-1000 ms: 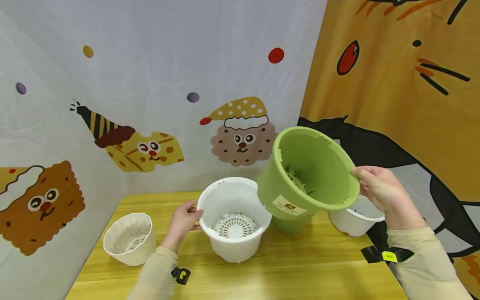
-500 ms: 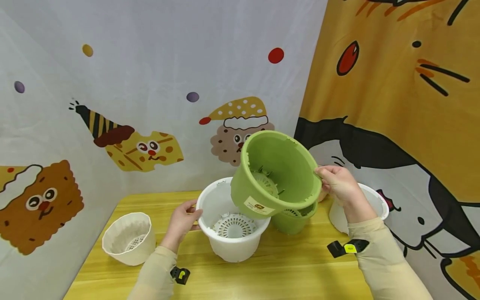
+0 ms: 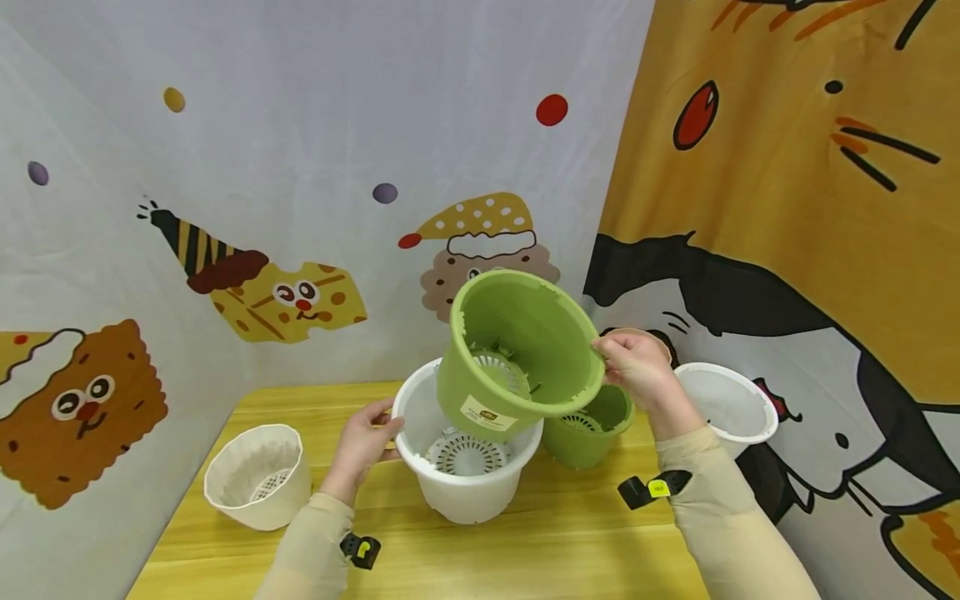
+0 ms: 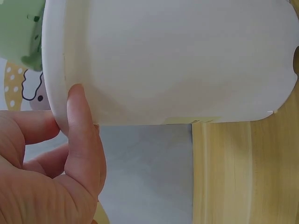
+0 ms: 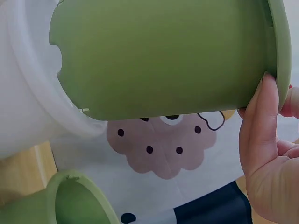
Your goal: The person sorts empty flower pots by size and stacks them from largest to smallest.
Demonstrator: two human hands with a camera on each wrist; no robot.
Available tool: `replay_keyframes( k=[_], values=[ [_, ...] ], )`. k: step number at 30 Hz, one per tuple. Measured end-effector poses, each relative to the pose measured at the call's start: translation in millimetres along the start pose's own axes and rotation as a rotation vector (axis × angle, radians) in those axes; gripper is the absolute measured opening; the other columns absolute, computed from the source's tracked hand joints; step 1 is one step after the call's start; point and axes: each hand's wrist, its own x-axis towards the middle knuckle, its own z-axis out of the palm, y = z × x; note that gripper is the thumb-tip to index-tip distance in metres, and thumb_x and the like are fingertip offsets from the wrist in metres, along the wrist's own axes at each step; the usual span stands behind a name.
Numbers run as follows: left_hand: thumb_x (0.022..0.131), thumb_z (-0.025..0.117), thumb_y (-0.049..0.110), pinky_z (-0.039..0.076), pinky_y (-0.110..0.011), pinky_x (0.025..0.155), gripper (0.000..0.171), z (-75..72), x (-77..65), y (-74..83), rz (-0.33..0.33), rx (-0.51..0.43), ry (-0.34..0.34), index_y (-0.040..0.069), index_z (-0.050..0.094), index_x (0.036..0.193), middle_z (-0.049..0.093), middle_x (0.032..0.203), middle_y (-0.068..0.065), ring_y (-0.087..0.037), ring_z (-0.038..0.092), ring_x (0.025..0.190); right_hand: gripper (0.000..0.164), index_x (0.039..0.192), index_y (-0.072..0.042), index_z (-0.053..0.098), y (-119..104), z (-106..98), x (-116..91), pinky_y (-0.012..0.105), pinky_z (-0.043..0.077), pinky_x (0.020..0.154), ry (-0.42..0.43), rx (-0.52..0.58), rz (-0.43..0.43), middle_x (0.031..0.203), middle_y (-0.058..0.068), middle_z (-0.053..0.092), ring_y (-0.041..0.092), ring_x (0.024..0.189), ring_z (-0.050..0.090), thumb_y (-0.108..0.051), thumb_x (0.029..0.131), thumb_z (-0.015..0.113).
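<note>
A large green flower pot hangs tilted over the mouth of a white flower pot, its base partly inside the white rim. At its right edge my right hand pinches the green rim between thumb and fingers, as the right wrist view also shows with the green pot's side. The white pot stands upright on the table. My left hand pinches its left rim; in the left wrist view the fingers lie against the white pot's outer wall.
A smaller green pot stands right of the white pot. Farther right is another white pot, partly behind my right arm. A ribbed cream pot stands at the left of the wooden table. A printed curtain hangs behind.
My right hand has carried the large green pot left and slightly down, from beside the white pot to over its mouth. The left hand has kept its hold on the white rim.
</note>
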Motion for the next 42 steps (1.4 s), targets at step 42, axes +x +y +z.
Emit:
replay_keyframes(
  k=[42],
  values=[
    [0.098, 0.058, 0.0, 0.064, -0.033, 0.064, 0.043, 0.5, -0.7, -2.1, -0.012, 0.009, -0.011, -0.006, 0.051, 0.14, 0.051, 0.109, -0.022, -0.018, 0.062, 0.08, 0.025, 0.097, 0.014, 0.065, 61, 68, 12, 0.025, 0.06, 0.055, -0.016, -0.204, 0.131, 0.073, 0.008, 0.06, 0.011, 0.058, 0.058, -0.011, 0.097, 0.06]
  ],
)
